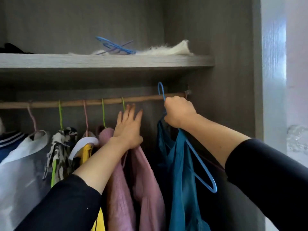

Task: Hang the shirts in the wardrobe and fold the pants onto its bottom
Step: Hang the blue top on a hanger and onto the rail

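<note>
My right hand (179, 113) is closed around the neck of a blue hanger (202, 165) that carries a teal shirt (180, 177). The hanger's hook rises just above the wooden rail (141, 98), close to the rail's right end. My left hand (129, 129) is flat and open, its fingers spread, pressing against a pink garment (143, 184) that hangs from a green hanger. Left of it hang a yellow garment (86, 153), a patterned top (60, 154) and a white shirt (20, 164).
A grey shelf (106, 61) runs above the rail, holding loose blue hangers (115, 46) and a white furry item (171, 49). The wardrobe's right side wall (233, 80) stands just past the rail's end. There is a gap on the rail between the pink garment and the teal shirt.
</note>
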Available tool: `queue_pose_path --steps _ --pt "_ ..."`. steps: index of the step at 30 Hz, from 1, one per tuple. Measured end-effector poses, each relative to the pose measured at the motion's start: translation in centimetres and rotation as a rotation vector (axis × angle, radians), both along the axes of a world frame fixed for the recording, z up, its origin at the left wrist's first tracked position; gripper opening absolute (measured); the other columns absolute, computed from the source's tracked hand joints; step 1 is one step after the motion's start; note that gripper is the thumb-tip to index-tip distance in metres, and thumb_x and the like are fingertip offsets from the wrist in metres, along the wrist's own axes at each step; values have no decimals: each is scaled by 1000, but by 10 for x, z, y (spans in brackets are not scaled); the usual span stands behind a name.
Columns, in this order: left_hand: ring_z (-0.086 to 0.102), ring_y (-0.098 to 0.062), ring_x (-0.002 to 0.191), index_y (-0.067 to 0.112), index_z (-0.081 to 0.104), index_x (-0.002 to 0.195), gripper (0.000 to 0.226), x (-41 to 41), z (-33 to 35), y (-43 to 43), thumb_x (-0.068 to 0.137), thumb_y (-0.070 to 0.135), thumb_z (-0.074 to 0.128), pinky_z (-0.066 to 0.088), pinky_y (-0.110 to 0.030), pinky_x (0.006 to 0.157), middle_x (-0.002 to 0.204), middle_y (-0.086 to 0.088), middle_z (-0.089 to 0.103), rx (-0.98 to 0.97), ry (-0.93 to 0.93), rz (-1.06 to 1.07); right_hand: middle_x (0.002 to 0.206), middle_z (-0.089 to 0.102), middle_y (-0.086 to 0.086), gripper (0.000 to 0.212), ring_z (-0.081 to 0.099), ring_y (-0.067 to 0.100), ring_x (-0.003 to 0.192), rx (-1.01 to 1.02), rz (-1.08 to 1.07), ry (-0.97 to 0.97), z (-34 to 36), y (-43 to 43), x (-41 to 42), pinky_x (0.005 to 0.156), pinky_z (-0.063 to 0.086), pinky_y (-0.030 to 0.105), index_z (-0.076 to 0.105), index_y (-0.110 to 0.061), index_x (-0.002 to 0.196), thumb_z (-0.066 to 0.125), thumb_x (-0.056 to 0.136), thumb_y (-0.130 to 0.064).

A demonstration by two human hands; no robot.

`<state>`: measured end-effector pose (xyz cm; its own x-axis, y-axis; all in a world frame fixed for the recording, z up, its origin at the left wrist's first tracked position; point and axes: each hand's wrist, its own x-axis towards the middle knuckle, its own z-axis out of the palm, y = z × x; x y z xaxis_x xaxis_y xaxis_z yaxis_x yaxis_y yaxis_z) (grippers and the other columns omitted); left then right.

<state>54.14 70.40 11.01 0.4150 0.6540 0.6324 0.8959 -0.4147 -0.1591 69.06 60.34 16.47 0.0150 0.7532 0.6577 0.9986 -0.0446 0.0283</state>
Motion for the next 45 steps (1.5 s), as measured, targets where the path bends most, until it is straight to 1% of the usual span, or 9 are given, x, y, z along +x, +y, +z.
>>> queue_pose_path --steps 6,13,22,28,30,32,37,41,45 --pt "-16 -29 145 11 -13 149 111 -4 26 43 77 33 68 -6 -41 117 156 -16 -17 74 -91 18 93 58 8 23 60 29 87 80 -6 -11 3 54 -13 65 42 37 57 -9 109 57 87 -14" --pt "-8 -35 143 11 -4 149 107 -3 31 69 73 33 68 -4 -43 117 155 -12 -2 111 -135 -37 107 61 16 22 60 36 100 45 -12 -48 -14 102 -24 66 35 35 58 -6 108 56 87 -12" --pt "0 -33 141 11 2 149 105 -5 31 72 70 30 68 6 -44 118 151 -11 9 151 -157 -79 89 60 13 6 61 34 86 77 30 39 -42 124 -18 61 33 32 55 -12 85 56 88 -17" --pt "4 -36 140 11 3 148 107 -4 32 67 67 32 70 9 -45 118 150 -11 10 146 -126 -34 57 48 -4 38 52 15 52 69 84 297 -32 121 -4 46 29 22 54 -18 60 51 92 -39" --pt "4 -36 139 11 2 148 106 -4 33 67 68 32 69 9 -44 118 150 -12 10 146 -123 -26 66 58 2 30 62 25 66 137 1 271 -23 114 7 55 36 24 61 -16 70 51 90 -36" --pt "3 -37 140 11 3 148 106 -4 33 67 69 34 69 8 -45 118 149 -12 10 143 -125 -21 94 68 14 27 65 35 90 223 -145 160 -17 110 21 68 44 33 68 -12 93 52 88 -33" --pt "6 -38 139 10 6 147 105 3 33 65 71 44 69 11 -47 117 147 -13 14 148 -152 -4 132 50 17 61 49 32 119 134 -430 15 -20 105 59 90 44 39 45 -3 134 62 85 -35" --pt "7 -39 139 10 8 146 104 5 32 66 70 46 69 12 -48 117 147 -14 15 157 -158 0 124 58 16 60 57 33 112 53 -436 193 -30 112 63 77 46 35 42 -2 132 63 86 -34" --pt "8 -39 139 10 8 145 104 4 32 67 70 47 69 13 -49 116 147 -14 15 163 -150 0 127 56 17 51 57 33 114 78 -323 665 -28 120 62 81 46 34 46 -2 129 61 89 -29"
